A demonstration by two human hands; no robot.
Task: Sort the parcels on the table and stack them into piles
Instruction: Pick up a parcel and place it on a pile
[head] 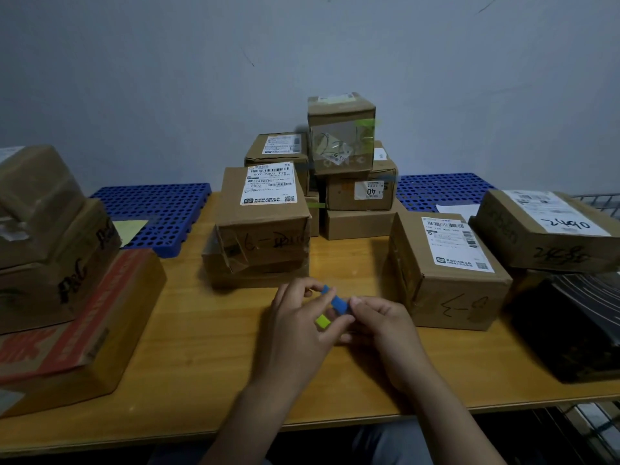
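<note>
Brown cardboard parcels stand on the wooden table [188,357]. A labelled parcel [265,213] lies on a flatter one in the middle, with a taller stack [349,169] behind it against the wall. Another labelled parcel [446,270] sits to the right. Over the table's front middle, my left hand [298,327] and my right hand [382,323] meet and together pinch a small blue and yellow object [333,307] between their fingertips. Neither hand touches a parcel.
A pile of large boxes [57,263] with a red-printed one at the bottom fills the left side. At the right, a labelled box [543,229] rests on a black box [570,330]. Blue perforated mats [157,209] lie at the back. A wire rack [597,427] stands beside the table.
</note>
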